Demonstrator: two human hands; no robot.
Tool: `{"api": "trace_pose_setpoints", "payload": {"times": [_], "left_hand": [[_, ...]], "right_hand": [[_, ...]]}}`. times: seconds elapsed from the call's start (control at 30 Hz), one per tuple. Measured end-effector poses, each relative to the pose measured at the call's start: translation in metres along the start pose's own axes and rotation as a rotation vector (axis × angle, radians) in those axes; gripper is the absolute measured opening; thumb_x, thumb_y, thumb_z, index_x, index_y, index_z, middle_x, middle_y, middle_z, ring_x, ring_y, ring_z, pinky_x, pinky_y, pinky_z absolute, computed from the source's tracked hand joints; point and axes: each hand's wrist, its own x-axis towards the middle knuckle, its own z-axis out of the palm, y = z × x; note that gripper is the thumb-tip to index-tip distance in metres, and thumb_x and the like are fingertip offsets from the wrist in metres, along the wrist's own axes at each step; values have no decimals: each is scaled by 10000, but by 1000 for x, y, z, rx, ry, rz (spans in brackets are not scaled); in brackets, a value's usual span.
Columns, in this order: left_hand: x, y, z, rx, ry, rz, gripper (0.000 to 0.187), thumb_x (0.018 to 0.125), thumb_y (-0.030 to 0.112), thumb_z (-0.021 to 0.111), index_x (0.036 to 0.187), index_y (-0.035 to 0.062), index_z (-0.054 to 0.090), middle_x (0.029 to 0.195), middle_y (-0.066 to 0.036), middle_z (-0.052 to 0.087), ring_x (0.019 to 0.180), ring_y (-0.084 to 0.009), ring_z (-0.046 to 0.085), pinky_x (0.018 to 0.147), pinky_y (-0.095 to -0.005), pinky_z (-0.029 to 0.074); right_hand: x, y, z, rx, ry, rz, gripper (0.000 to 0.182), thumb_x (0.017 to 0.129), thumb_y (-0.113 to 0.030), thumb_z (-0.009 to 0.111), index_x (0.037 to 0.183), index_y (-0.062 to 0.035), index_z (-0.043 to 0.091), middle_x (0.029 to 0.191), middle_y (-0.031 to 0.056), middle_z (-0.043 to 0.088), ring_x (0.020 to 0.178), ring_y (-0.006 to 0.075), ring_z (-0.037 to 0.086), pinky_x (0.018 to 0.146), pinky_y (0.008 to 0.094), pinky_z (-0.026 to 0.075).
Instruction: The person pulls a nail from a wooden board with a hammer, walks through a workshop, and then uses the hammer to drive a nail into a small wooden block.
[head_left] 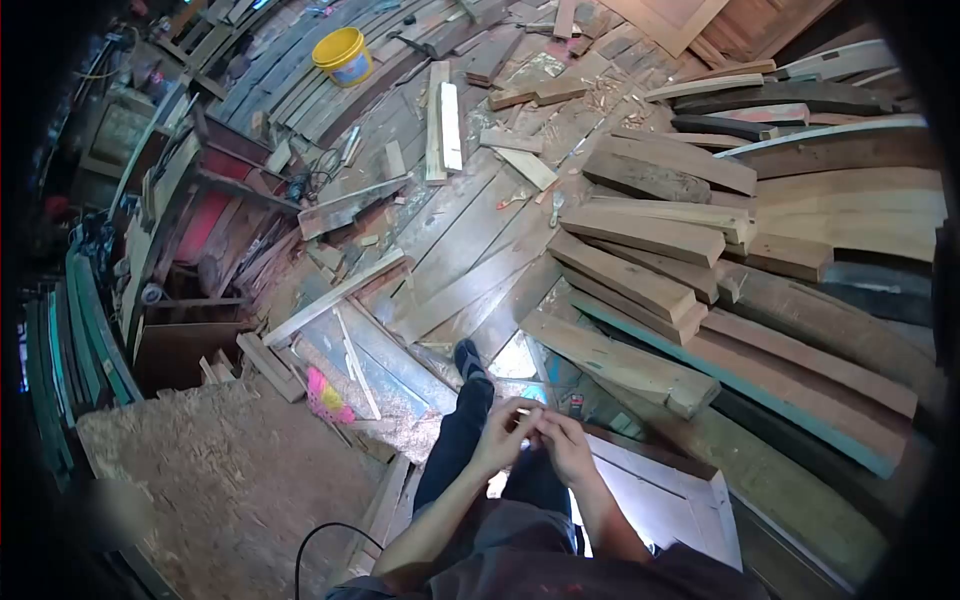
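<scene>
My left hand [503,437] and my right hand [566,447] meet in front of my body, low in the middle of the view. The fingertips of both hands are pressed together, and whatever they pinch is too small to make out. Below them are my dark trousers, with one foot in a dark sandal [467,362] on the floor. A white panel [650,500] lies beside my right hand. Just beyond the hands is a small dark and red object [576,401].
Stacked timber beams [640,275] fill the right side. Loose boards [451,125] and a yellow bucket [342,57] are farther off. A pink and yellow cloth [326,396] lies left of my leg, near a rough chipped board [230,490]. A black cable [300,550] curves at lower left.
</scene>
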Motion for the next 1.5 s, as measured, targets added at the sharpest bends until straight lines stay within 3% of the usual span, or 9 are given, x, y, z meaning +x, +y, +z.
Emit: {"api": "trace_pose_setpoints", "payload": {"times": [0.1,0.23,0.53,0.6,0.73,0.87,1.1,1.3,1.5], "left_hand": [[29,60,-28,-203,108,2,103,958,124,577,977,23,578,775,-10,566,584,-68,519,523,-224,434],[68,134,-50,-149,140,50,102,942,85,593,1020,32,555,786,-8,560,641,-59,500,530,-229,431],[167,242,-49,-31,82,155,221,901,93,655,1086,54,542,805,7,577,681,-50,552,576,-198,432],[202,254,-58,45,86,224,236,897,91,658,1098,52,541,817,2,578,686,-54,563,579,-194,438],[274,321,-75,63,77,298,293,900,124,665,1141,46,518,774,0,548,591,-39,515,500,-189,406],[322,366,-102,215,293,442,354,867,160,707,1165,60,545,866,-19,565,604,-32,466,518,-200,390],[381,411,-156,140,316,475,319,857,169,712,1126,59,581,904,-9,561,606,-42,452,532,-198,386],[409,491,-185,48,277,558,310,865,120,701,1127,53,550,842,-6,553,629,-55,520,550,-211,433],[392,605,-215,27,105,681,273,893,52,646,1130,36,509,792,1,515,633,-48,528,513,-199,468]], "right_hand": [[44,-49,58,-11,-65,-9,190,959,-122,513,876,5,627,790,37,602,715,112,542,668,242,429],[79,-112,99,-122,-150,-108,180,954,-104,501,882,4,626,791,33,608,714,104,528,668,242,431],[161,-210,119,-118,-107,-161,192,963,-73,469,938,2,644,813,46,626,720,97,541,653,230,443],[186,-240,127,-135,-98,-199,193,961,-85,480,864,-18,633,770,14,607,668,69,508,610,218,416],[265,-310,150,-157,-172,-229,199,965,-80,472,895,-12,644,796,35,620,683,90,526,623,228,429],[330,-352,184,-126,-279,-239,202,970,-87,474,926,0,651,809,52,625,702,114,543,638,245,441],[391,-410,239,-230,-362,-282,185,952,-107,513,921,12,650,794,61,636,716,123,566,634,252,448],[420,-465,301,-395,-284,-377,205,956,-119,501,915,18,648,792,46,629,724,104,557,643,252,450],[421,-525,382,-310,-444,-559,200,966,-108,485,900,18,625,776,16,607,720,77,516,657,237,430]]}}
